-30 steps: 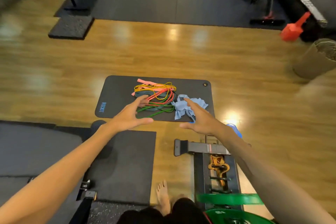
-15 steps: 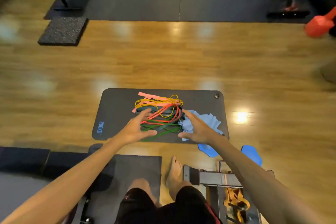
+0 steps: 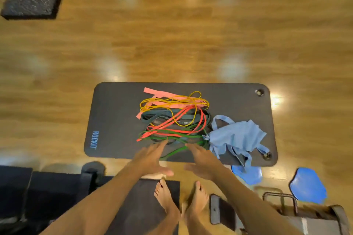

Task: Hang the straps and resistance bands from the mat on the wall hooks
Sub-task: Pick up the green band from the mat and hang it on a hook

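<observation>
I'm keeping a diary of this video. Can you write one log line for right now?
step: reaching | left hand: open | right hand: open | target: tangled coloured resistance bands | on: dark grey foam mat | hung: none yet

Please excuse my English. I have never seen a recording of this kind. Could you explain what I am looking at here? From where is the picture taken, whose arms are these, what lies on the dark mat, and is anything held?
There is no machine here. A person wears a wide-angle camera on the head, so you look forward and down along their own bare arms to their bare feet on a wooden floor. The left hand and right hand are open and reach toward the near edge of a dark mat. On the mat lies a tangle of resistance bands: yellow, pink, red, green and dark ones, with a crumpled light blue strap on the right. Nothing is held yet. The wall hooks are not in view.
</observation>
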Demonstrator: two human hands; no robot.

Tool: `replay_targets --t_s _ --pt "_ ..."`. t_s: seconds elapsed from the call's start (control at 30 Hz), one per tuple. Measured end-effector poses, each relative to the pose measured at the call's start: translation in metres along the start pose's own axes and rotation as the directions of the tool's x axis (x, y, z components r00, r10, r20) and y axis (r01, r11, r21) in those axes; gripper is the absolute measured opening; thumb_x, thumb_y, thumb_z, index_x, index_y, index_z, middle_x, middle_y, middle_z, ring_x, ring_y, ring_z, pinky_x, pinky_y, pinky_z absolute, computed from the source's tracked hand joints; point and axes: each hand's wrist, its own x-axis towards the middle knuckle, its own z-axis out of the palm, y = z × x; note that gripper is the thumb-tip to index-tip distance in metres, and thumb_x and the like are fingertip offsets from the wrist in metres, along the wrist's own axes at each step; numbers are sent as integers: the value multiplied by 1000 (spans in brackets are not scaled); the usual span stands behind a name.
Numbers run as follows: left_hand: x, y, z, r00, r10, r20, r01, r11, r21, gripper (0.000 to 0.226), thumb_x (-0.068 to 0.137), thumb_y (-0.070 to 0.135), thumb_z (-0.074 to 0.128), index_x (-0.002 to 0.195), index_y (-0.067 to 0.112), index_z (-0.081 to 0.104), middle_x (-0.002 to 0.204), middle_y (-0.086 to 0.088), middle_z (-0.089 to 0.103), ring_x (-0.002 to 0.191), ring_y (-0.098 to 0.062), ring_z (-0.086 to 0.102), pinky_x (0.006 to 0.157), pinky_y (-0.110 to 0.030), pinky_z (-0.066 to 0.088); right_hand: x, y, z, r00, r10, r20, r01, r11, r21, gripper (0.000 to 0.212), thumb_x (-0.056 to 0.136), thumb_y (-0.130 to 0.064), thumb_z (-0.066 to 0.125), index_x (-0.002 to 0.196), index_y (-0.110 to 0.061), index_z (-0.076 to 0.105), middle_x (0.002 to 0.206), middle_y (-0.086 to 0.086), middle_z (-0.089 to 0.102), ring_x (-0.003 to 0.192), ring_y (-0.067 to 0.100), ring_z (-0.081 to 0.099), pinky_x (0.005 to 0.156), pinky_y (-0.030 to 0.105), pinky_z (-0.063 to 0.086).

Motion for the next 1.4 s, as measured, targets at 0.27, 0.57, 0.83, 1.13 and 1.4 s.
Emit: replay_targets --t_s 0.27,0.57,0.83,1.13,1.4 --pt "193 -126 164 979 -185 85 142 919 367 58 92 32 58 141 12 35 148 -10 36 135 -30 37 108 -40 32 205 101 159 997 -45 57 62 939 -340 69 100 -22 45 155 -11 6 163 5 4 150 23 10 112 44 27" --pt "273 -212 282 957 -285 -57 282 864 418 70 64 24 83 126 13 53 121 -9 57 104 -27 63 86 -39 48 322 180 260 996 -58 -67 11 830 -557 56 67 -27 85 114 -8 61 112 13 56 103 33 56 83 43 49" --pt "225 -202 241 950 -201 -239 255 942 220 24 76 28 57 94 20 71 97 -2 71 96 -25 60 81 -38 38 281 162 209 994 -96 -46 74 936 -345 31 94 -25 56 116 -15 36 93 4 63 91 28 58 81 38 33" --pt "89 -75 -14 734 -388 -557 -113 739 -664 15 77 6 75 92 5 76 72 6 66 66 3 57 73 -20 47 109 20 -32 842 165 -513 77 906 417 12 82 -16 77 88 -20 68 77 -4 67 72 17 61 71 26 46" --pt "-105 66 -270 593 -233 -771 -464 683 -564 11 83 14 70 93 10 73 78 -6 65 75 -11 55 73 -33 49 -101 -158 -260 682 54 -729 373 832 411 17 84 -5 73 81 -18 63 74 17 66 67 19 60 67 42 50"
